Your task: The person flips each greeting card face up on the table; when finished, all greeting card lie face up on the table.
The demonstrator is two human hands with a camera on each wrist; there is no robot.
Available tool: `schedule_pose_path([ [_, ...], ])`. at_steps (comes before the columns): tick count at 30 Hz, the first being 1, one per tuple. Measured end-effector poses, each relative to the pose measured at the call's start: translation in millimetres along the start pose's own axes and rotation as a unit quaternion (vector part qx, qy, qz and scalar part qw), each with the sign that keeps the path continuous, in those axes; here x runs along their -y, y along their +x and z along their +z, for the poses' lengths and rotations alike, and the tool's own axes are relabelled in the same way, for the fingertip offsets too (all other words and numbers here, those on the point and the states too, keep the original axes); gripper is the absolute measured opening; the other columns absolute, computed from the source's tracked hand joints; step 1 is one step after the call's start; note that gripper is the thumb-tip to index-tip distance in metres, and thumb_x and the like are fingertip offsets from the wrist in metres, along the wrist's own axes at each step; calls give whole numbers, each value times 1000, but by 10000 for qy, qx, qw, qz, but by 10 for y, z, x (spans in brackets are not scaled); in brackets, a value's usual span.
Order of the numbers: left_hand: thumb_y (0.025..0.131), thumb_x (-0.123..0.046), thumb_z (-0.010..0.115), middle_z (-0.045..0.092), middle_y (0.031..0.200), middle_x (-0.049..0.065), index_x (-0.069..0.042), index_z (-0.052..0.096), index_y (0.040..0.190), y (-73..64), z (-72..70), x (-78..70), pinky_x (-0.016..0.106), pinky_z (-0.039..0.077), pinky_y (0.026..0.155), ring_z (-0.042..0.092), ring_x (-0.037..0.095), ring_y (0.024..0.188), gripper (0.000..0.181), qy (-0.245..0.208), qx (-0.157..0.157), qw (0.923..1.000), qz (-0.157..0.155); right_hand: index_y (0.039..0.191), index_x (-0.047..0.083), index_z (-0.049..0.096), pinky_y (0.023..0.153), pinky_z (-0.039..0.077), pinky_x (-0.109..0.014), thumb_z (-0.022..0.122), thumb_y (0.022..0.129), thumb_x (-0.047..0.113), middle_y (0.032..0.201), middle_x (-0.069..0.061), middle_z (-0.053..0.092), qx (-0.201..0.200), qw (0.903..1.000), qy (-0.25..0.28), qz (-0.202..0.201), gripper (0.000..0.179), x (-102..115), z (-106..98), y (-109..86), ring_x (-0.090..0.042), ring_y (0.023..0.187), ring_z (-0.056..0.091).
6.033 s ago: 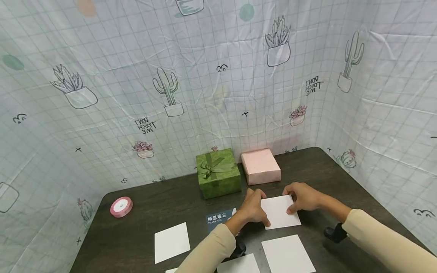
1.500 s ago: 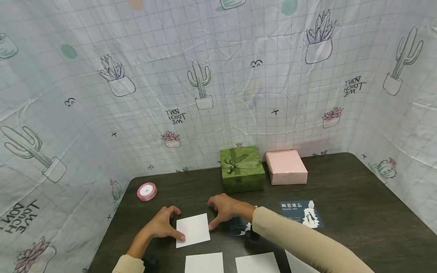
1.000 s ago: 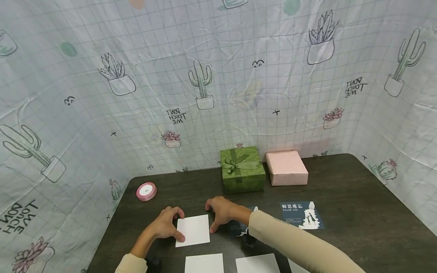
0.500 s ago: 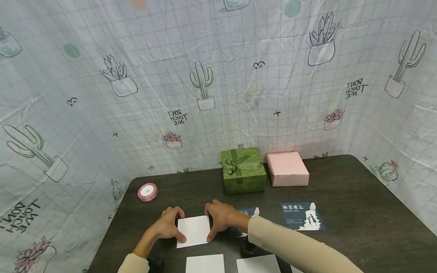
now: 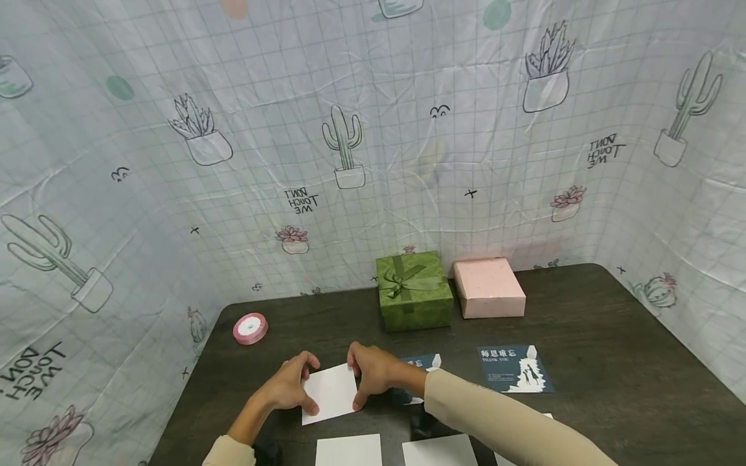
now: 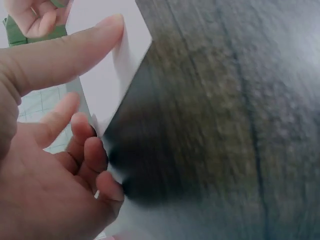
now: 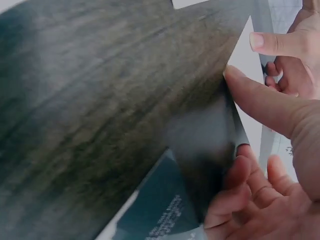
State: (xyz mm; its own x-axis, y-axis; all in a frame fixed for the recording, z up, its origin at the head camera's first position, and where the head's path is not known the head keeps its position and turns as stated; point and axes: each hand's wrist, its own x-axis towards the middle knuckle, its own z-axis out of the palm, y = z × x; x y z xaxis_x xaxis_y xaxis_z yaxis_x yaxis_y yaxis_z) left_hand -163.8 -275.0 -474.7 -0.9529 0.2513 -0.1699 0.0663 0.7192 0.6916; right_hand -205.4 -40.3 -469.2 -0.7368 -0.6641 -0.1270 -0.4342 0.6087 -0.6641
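Observation:
A square white card (image 5: 329, 392) is held between my two hands near the table's left middle. My left hand (image 5: 287, 386) grips its left side, the thumb lying on the white face and the fingers curled at the far edge. On the opposite side my right hand (image 5: 375, 370) pinches the card, thumb at the near right corner and fingers at the far right corner. The left wrist view shows the white card (image 6: 107, 70) tilted, one edge apart from the table. Partly behind my right wrist lies a dark blue printed card (image 5: 416, 362).
Another blue THANK YOU card (image 5: 513, 369) lies to the right. White cards (image 5: 348, 451) line the near edge, one partly under my right sleeve. At the back stand a green gift box (image 5: 415, 291) and a pink box (image 5: 489, 288). A pink ribbon roll (image 5: 250, 329) sits far left.
Six seconds ago both hands held a white card at the right; a blue card shows there now. My hands have moved left; my right hand has closed onto this card, which now looks slightly tilted.

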Motion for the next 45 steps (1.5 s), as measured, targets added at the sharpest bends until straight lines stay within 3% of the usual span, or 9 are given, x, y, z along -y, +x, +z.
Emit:
schedule_pose_path([
  [8, 47, -3, 97, 52, 97, 10, -6, 56, 105, -6, 2, -8, 36, 43, 74, 48, 23, 90, 71, -148, -477, 9987, -102, 125, 3, 49, 65, 42, -21, 96, 57, 5, 76, 1, 57, -269, 9961, 706, -451, 82, -77, 16, -17, -6, 61, 46],
  [16, 65, -5, 90, 61, 73, 2, -9, 66, 87, -26, -60, 11, 27, 44, 54, 53, 14, 64, 33, -454, -917, 9944, 249, 78, 5, 59, 54, 36, -19, 83, 75, 5, 62, 9, 52, -427, 9919, 693, -972, 24, -147, -54, -72, -1, 55, 44],
  [22, 68, -4, 88, 68, 82, 5, -9, 66, 80, -68, -54, -9, 28, 49, 57, 61, 15, 69, 26, -906, -1178, 9887, 205, 90, 4, 69, 53, 47, -23, 68, 91, 6, 73, -8, 69, -76, 9852, 1547, -739, 2, -163, -143, -145, -6, 57, 57],
  [24, 68, -4, 88, 69, 81, 4, -9, 65, 80, -76, -42, -11, 27, 49, 57, 60, 14, 68, 26, -970, -1199, 9878, 193, 97, 2, 70, 54, 52, -28, 62, 95, 5, 80, -11, 72, 141, 9760, 2148, -325, 9, -160, -175, -165, -10, 61, 63],
  [29, 70, -6, 88, 69, 78, 3, -10, 67, 80, -103, -58, -51, 25, 48, 57, 59, 11, 64, 24, -1027, -1414, 9840, 342, 110, 0, 71, 63, 58, -36, 56, 101, 18, 94, -12, 73, 314, 9338, 3504, 649, 24, -119, -258, -198, -15, 72, 68],
  [33, 74, -3, 85, 68, 86, 11, -4, 70, 91, -152, -158, -94, 27, 54, 64, 60, 13, 70, 23, -1516, -1275, 9788, 515, 112, 1, 71, 72, 59, -39, 66, 96, 33, 102, -19, 73, 61, 9153, 3948, 799, 37, -86, -329, -212, -18, 77, 71],
  [37, 83, 7, 72, 68, 104, 18, 7, 67, 111, -208, -276, -68, 30, 57, 75, 65, 14, 85, 29, -2422, -839, 9653, 493, 109, 1, 72, 77, 59, -42, 74, 90, 26, 99, -18, 74, -272, 9054, 4170, 747, 32, -79, -363, -219, -21, 81, 72],
  [42, 91, 0, 68, 69, 116, 17, 14, 59, 124, -231, -300, 11, 30, 56, 86, 69, 14, 99, 37, -3433, -513, 9374, 274, 113, -6, 69, 77, 58, -45, 77, 87, 11, 93, -11, 74, -557, 9125, 4028, 449, 32, -119, -294, -239, -22, 80, 72],
  [45, 86, -6, 76, 68, 115, 21, 12, 62, 121, -230, -241, 21, 28, 56, 84, 70, 15, 97, 42, -3180, -559, 9462, 235, 113, -4, 69, 73, 58, -45, 79, 85, 12, 92, -10, 73, -688, 9310, 3574, 285, 34, -129, -232, -253, -21, 76, 71],
])
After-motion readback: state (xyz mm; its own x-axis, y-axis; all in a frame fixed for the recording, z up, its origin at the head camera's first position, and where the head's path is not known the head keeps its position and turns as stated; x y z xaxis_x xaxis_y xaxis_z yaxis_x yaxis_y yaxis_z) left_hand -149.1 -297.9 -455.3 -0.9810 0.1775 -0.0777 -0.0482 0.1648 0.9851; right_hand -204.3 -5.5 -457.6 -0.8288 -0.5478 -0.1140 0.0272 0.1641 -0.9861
